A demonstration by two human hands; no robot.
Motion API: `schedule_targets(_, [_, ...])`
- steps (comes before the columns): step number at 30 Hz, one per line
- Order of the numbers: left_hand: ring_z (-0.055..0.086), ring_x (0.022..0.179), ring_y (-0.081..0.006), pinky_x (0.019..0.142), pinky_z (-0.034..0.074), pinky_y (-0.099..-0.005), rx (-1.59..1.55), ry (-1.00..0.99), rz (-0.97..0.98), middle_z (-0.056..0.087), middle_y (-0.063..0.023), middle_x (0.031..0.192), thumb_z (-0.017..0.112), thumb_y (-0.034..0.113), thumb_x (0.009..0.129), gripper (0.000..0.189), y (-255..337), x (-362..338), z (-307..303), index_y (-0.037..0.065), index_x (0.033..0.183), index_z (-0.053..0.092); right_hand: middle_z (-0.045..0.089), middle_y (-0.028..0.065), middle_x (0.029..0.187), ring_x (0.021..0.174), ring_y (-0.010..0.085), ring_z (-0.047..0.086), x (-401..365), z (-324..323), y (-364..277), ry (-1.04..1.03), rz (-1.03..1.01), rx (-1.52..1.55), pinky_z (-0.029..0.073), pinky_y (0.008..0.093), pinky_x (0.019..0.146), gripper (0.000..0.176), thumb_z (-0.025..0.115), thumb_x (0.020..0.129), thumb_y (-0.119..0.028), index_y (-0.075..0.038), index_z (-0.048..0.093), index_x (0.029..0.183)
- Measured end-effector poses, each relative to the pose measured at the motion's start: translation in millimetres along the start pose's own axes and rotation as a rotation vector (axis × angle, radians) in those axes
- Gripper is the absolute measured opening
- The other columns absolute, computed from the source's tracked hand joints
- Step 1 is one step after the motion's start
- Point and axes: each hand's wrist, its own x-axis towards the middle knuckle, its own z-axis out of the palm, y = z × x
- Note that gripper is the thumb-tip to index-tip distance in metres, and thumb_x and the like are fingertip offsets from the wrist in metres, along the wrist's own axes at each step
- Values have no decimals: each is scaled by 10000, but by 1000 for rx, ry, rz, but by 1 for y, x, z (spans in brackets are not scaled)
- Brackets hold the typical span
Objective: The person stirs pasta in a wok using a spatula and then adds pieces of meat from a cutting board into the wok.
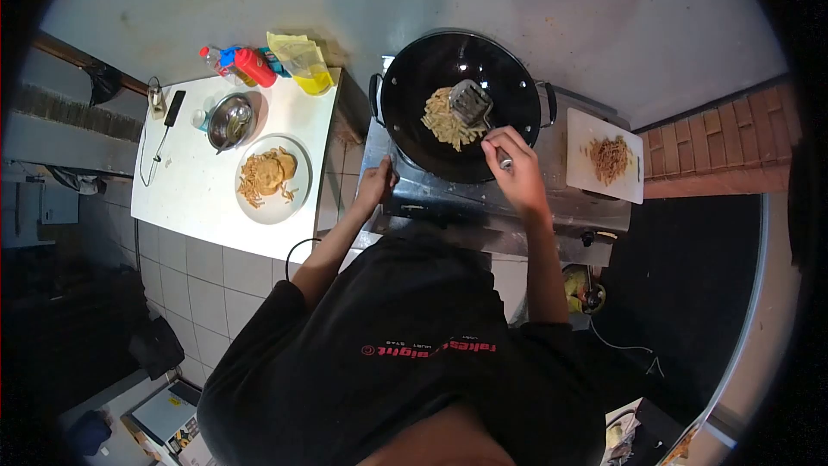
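Right hand (517, 174): your fingers are folded round the handle of a slotted metal spatula (470, 102), thumb along it. The spatula head is inside the black wok (410, 102), touching the upper right of a heap of pale cut strips (444, 125). The strips lie together a little left of the wok's middle, bare dark metal around them.

Left hand (375, 185): partly curled at the near left edge of the steel stove (552, 203), below the wok's left loop handle. Fingertips poorly seen; you appear to be resting it there, but whether it grips anything cannot be told.

Right of the wok: white cutting board (580, 171) bearing browned strips (611, 160).

Left, on the white table (185, 203): plate (298, 200) with browned food (269, 173); metal bowl (231, 121) just beyond it; red bottle (254, 67) and yellow pouch (302, 60) along the far edge.
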Motion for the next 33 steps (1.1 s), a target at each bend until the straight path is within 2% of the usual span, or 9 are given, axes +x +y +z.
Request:
schedule_targets(2, [354,364,-97,385,226,-260,23,11,3,394,17,441,423,572,956,649,6,-2,1,103,511,479,563,77,837,696,145,589,-5,12,19,174,144,229,445,256,604,97,594,915,-36,42,581,859])
schedule_targets(5, [374,378,-103,403,245,-266,41,32,-11,392,12,429,414,553,967,666,5,-3,2,88,496,484,561,38,828,669,69,557,-8,27,30,284,269,413,419,213,577,129,582,933,-53,34,582,839])
schedule_targets(11, [374,377,-103,405,238,-268,74,64,64,391,12,423,412,560,967,672,10,-6,7,89,492,482,534,23,770,616,57,537,-10,43,36,290,342,380,392,208,543,166,604,926,-66,23,559,793])
schedule_targets(14, [370,384,-96,412,232,-260,37,26,-50,383,15,422,413,559,968,674,7,-3,2,86,493,487,502,6,706,583,39,474,-10,43,41,295,311,302,341,211,512,191,632,910,-65,21,547,762])
schedule_targets(16, [371,389,-95,417,236,-259,43,18,-25,388,14,426,414,558,969,675,3,2,0,85,493,490,470,-15,666,554,37,398,-6,43,44,314,295,267,309,219,503,219,658,897,-78,21,539,742])
schedule_targets(19, [371,400,-93,427,243,-257,50,1,-2,400,13,437,412,554,971,677,-1,2,-1,83,492,489,481,-24,659,553,37,404,-1,38,39,283,403,408,314,217,509,220,675,889,-99,16,546,752])
schedule_targets(27, [371,438,-84,455,256,-256,43,-4,-15,416,16,472,409,534,981,677,1,3,0,77,485,466,524,-18,655,585,36,470,1,37,33,112,434,374,355,194,532,202,673,894,-131,19,571,806])
schedule_targets(29, [300,338,-92,370,171,-266,43,3,63,349,34,420,411,613,943,662,1,1,1,118,507,461,528,-1,650,580,44,475,0,46,39,127,328,381,363,201,532,200,657,903,-124,32,582,803])
schedule_targets(33, [368,437,-87,455,247,-253,4,-16,-29,412,18,467,417,540,976,677,9,-1,1,79,485,481,534,13,653,578,50,475,-2,49,45,157,196,244,365,212,527,213,632,917,-106,50,589,778])
